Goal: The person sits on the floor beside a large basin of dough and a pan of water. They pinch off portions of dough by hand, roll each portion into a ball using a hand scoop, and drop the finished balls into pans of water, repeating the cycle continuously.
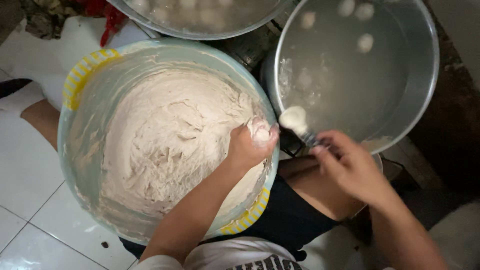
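1. Head view: my left hand (250, 145) is clenched, squeezing a lump of paste (261, 131) up out of the fist, above the rim of the basin (90, 70) of paste it draws from.
2. My right hand (350, 167) pinches a spoon (306, 131) whose bowl, just beside that fist, carries a ball of paste.
3. Beyond the spoon, the metal pot (425, 75) of water holds floating balls (365, 43).

White floor tiles (30, 175) and red cloth (107, 17).
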A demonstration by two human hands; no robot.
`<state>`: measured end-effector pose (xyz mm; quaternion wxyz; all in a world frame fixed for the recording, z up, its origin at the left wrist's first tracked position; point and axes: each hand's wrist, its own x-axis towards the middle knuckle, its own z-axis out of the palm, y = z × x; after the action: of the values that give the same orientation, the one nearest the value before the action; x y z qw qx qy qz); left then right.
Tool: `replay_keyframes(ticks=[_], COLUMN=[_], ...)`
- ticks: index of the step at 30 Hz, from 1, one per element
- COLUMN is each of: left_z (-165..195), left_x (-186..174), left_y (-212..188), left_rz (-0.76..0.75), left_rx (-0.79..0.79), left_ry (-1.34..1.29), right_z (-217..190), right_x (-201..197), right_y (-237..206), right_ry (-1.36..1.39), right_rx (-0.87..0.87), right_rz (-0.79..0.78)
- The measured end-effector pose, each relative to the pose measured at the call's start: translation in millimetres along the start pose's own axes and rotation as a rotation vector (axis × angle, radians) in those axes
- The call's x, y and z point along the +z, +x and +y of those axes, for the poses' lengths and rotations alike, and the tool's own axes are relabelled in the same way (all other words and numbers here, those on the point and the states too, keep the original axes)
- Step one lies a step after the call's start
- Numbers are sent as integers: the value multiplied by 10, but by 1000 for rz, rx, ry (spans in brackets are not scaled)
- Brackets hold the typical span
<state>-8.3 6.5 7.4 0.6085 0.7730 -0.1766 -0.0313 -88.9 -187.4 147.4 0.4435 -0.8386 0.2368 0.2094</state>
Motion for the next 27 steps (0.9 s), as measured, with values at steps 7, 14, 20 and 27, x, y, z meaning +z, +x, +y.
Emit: replay_keyframes(ticks=[7, 14, 20, 27], left_z=[-17, 86, 138, 14], left_x=[96, -5, -18, 72], left_y=[-74, 36, 36, -66], left_rz=[-4, -100, 48, 46], left_rx=[-15, -188, -85, -189], left_ry=[93, 342, 227, 48], right_z=[-83, 55, 75, 18], right_x=[266, 108, -89, -144], right_y=[-101, 29, 141, 120], right_ry=[-234, 209, -293, -347], right_rx=[-332, 33, -186, 14], right_rz=[88, -180, 184, 175])
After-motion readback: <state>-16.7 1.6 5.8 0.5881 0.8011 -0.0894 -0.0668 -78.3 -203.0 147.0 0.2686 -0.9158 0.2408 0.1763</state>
